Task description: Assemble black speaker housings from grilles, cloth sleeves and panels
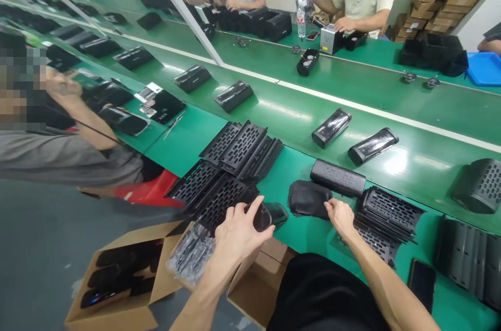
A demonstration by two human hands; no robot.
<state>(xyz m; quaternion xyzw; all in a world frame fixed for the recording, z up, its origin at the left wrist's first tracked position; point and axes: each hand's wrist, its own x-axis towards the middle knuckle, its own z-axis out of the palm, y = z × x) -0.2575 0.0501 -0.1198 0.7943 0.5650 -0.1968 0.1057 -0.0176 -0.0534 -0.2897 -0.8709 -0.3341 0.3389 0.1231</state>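
My left hand is wrapped over a black casing at the table's near edge, thumb and fingers on its two sides. With fingertips pinched, my right hand grips the right edge of a stack of thin black sheets lying on the green table. Just behind the sheets lies a closed black speaker body. Perforated black panels are piled left of the casing. More perforated panels are stacked right of my right hand.
Black units, one a glossy speaker, lie on the green conveyor. Open cartons stand below the table edge. A phone lies at right. A person sits at left; two people are across the line.
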